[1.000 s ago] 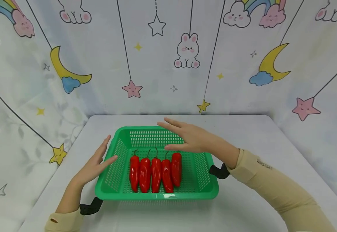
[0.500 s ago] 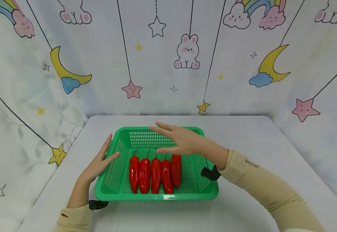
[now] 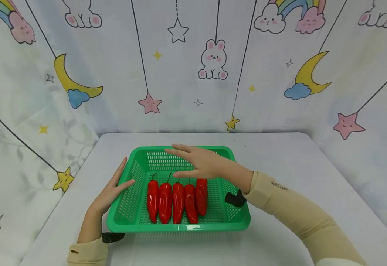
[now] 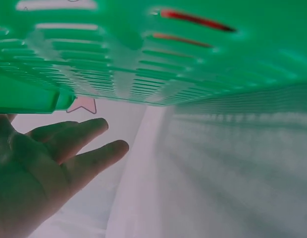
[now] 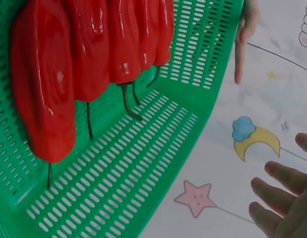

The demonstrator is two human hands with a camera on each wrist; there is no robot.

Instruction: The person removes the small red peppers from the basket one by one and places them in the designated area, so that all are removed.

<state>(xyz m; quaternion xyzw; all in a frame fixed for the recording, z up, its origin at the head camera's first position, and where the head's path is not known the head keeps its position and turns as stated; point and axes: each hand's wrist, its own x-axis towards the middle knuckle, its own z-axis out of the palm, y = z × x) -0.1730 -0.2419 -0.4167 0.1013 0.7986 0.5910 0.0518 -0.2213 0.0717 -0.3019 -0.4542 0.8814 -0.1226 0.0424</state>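
Several red chilli peppers point(image 3: 178, 201) with dark stems lie side by side in a green perforated plastic basket point(image 3: 140, 228); the right wrist view shows the peppers point(image 5: 44, 79) close up. My left hand point(image 3: 109, 192) is at the basket's left side, fingers straight and thumb pointing in across the rim. Whether it touches the rim, I cannot tell. In the left wrist view this hand point(image 4: 44, 173) appears below the basket's green wall point(image 4: 124, 64). Above the back of the basket my right hand point(image 3: 201, 162) hovers, fingers spread and holding nothing, hiding some stems.
The basket stands over a white-covered table point(image 3: 279, 155). A printed white curtain point(image 3: 186, 74) with moons, stars and rabbits hangs behind and along the sides. A black wrist strap point(image 3: 236, 198) on the right arm overlaps the basket's right rim.
My right hand has shifted left and a little nearer over the basket. The left forearm has swung slightly right, its hand staying by the rim. The peppers keep their places.
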